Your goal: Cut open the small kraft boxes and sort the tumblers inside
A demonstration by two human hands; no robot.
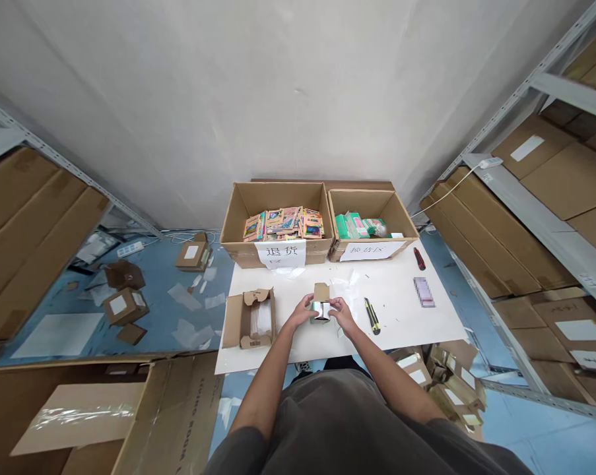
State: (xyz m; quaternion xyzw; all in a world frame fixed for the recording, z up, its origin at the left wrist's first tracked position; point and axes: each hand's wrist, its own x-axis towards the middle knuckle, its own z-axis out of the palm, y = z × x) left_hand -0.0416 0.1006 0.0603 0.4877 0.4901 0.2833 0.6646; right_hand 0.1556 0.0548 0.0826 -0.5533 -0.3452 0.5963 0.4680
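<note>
A small carton (321,291) stands on the white table in front of me, its brown top flap raised. Its sides show green and white, and the top looks dark inside. My left hand (302,311) grips its left side, fingers closed against it. From the opposite side my right hand (343,314) holds the same carton. To the left lies an opened brown cardboard box (232,322) with white wrapping inside. Just right of my right hand rests a yellow-and-black utility knife (372,316).
At the table's back stand a large box (243,254) of colourful card packs and another box (406,227) with green-white cartons. A red knife (419,259) and a blurred purple item (424,292) lie right. Shelves (520,191) with boxes flank the table; scraps and boxes litter the floor.
</note>
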